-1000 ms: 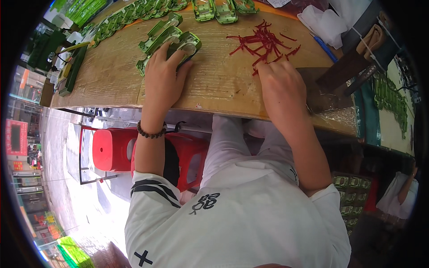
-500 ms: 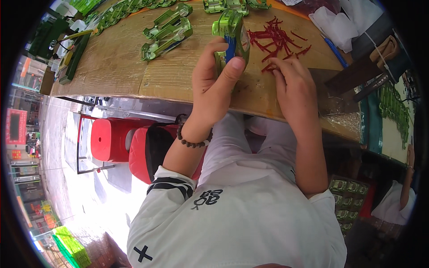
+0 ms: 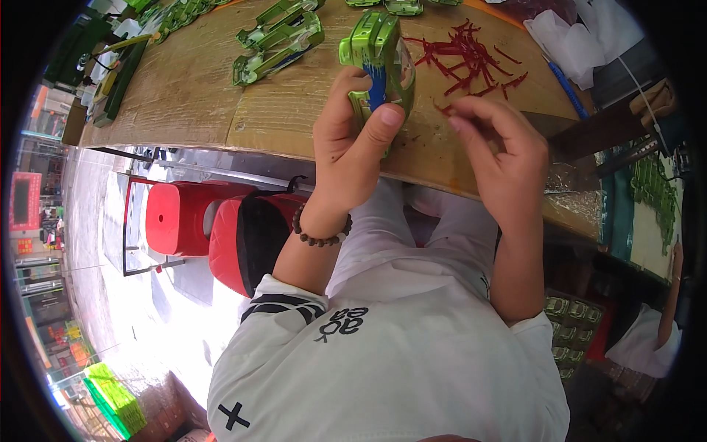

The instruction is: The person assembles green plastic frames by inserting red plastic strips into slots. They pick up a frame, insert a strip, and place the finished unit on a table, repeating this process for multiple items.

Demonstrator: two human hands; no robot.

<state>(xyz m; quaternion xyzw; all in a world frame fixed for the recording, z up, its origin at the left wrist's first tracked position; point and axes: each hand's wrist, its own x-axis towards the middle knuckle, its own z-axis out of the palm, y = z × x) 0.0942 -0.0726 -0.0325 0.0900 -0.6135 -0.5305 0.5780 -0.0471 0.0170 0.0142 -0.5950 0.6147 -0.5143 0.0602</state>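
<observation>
The left hand (image 3: 350,158) is clenched around a shiny green toy car body (image 3: 379,62) and holds it up over the near edge of the wooden desk (image 3: 191,96); the thumb presses on its near side and the other fingers wrap behind it. The long axis of the car body runs away from the person, almost upright in the view, and a blue part shows inside it. The right hand (image 3: 501,158) is just beside it, on the right, at about the same height. Its fingertips are pinched together, but whether they hold something I cannot tell. The pile of thin red strips (image 3: 464,55) lies on the desk beyond the right hand, so this hand is the nearer one to it. More green car bodies (image 3: 283,37) lie on the desk to the far left, well apart from both hands. A red stool (image 3: 184,217) stands below the desk.
</observation>
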